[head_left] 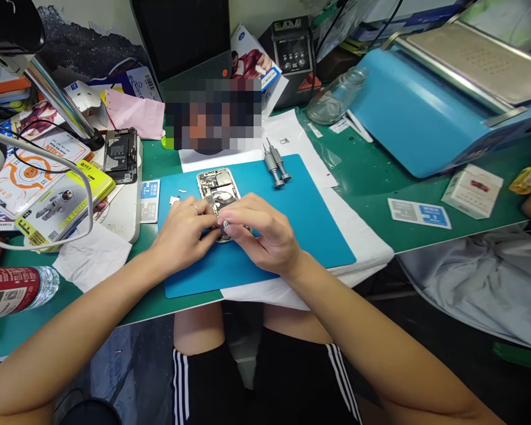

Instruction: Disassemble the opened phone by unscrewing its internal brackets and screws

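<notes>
An opened phone (pixel 221 186) lies on the blue mat (pixel 318 218), its inner parts bare at the upper end. My left hand (pixel 186 230) rests along its left edge, fingers bent and thumb against the lower part. Over the phone's lower half, my right hand (pixel 268 230) pinches a small grey-and-dark piece between thumb and fingertips; its kind is not clear. Both hands hide much of the phone's lower half. Two grey screwdrivers (pixel 275 165) lie on the mat's upper right. Small white parts (pixel 174 200) sit left of the phone.
A second opened phone (pixel 121 156) lies at left, near a yellow battery box (pixel 64 206). A plastic bottle (pixel 20 289) is at the lower left. A glass jar (pixel 336 94) lies behind the screwdrivers. A blue machine (pixel 407 112) stands at right, with a small white box (pixel 472 190) before it.
</notes>
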Tool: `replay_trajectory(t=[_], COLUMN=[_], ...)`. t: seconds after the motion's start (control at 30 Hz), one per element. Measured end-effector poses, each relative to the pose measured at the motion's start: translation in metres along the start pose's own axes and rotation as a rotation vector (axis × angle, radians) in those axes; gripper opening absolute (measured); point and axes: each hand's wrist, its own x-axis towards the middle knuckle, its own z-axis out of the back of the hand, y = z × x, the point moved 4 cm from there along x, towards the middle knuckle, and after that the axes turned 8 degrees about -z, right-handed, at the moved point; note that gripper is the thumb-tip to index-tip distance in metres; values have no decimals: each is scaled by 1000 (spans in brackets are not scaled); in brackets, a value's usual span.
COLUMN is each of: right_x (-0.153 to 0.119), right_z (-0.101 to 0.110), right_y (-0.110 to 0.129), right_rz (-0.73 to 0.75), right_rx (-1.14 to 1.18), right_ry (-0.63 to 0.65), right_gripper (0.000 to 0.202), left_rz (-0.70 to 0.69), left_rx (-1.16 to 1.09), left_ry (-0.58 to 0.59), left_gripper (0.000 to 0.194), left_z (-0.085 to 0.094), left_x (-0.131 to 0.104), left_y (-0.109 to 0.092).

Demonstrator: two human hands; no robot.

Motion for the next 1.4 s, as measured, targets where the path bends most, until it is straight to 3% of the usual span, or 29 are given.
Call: replay_trajectory(t=[0.23, 0.43, 1.23, 1.4], right_x=[-1, -1, 0, 4], right_z=[4, 5, 1, 1], right_y=[2, 5, 3, 10], right_rz=[10, -4, 28, 102], right_rx=[28, 22, -33, -97], right_ry=[13, -4, -34, -59], right_gripper=[37, 49, 45, 51], left_rz=[2, -19, -33, -6], left_rx=[-24, -9, -5, 10], left_ry=[-3, -19, -43, -42], left_gripper=[18, 19, 24, 25], left_z=[-1, -1, 1, 2], left_x=[0, 0, -1, -1], left_y=[1, 1, 1, 2])
